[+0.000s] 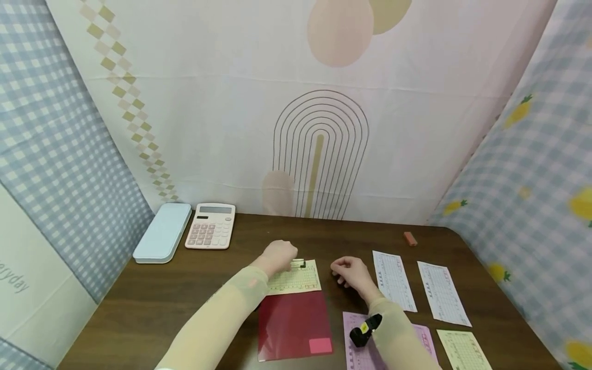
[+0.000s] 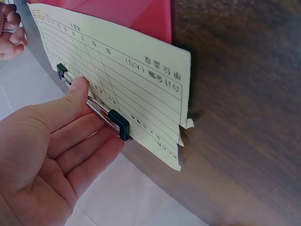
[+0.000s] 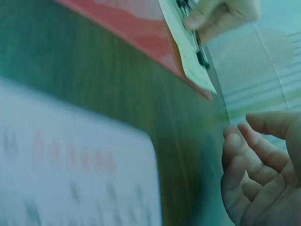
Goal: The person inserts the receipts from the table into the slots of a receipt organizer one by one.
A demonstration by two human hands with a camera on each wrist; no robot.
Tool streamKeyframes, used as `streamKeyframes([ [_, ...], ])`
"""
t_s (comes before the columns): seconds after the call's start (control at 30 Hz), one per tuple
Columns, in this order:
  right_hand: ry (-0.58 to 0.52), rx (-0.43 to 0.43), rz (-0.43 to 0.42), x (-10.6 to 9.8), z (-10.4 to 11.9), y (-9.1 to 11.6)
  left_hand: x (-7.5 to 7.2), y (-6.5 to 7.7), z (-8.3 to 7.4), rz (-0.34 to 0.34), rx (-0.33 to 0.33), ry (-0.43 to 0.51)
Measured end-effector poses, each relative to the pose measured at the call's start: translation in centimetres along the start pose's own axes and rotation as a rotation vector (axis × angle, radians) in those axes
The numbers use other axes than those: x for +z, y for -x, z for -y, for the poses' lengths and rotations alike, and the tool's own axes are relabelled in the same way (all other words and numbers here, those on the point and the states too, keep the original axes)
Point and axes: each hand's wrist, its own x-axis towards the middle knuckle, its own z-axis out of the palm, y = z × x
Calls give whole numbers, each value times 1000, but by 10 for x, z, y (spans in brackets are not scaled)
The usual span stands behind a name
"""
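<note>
A red clipboard (image 1: 293, 326) lies on the table with a pale yellow form (image 1: 296, 281) across its top part. My left hand (image 1: 279, 255) is at its top edge. In the left wrist view the thumb presses the metal clip (image 2: 96, 107) with black ends, and the fingers lie behind it. The form's corner near the clip looks torn or layered. My right hand (image 1: 352, 274) hovers to the right of the clipboard, fingers loosely curled. Nothing shows between its thumb and fingers (image 3: 256, 160) in the right wrist view.
White forms (image 1: 395, 280) lie right of my right hand. A purple form (image 1: 356, 344) is under the right forearm, and another yellow form (image 1: 464, 349) lies at the near right. Farther back are an eraser-like block (image 1: 409, 239), a calculator (image 1: 210, 226) and a light blue case (image 1: 163, 233).
</note>
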Motion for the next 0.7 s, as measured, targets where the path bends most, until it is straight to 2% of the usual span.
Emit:
streamKeyframes([
  [0.23, 51, -17, 35, -30, -10, -2, 2, -3, -1, -10, 6, -4],
  [0.47, 147, -50, 58, -57, -21, -1, 3, 0, -1, -26, 17, -9],
  [0.7, 195, -35, 21, -83, -31, 1, 3, 0, -1, -30, 14, -11],
])
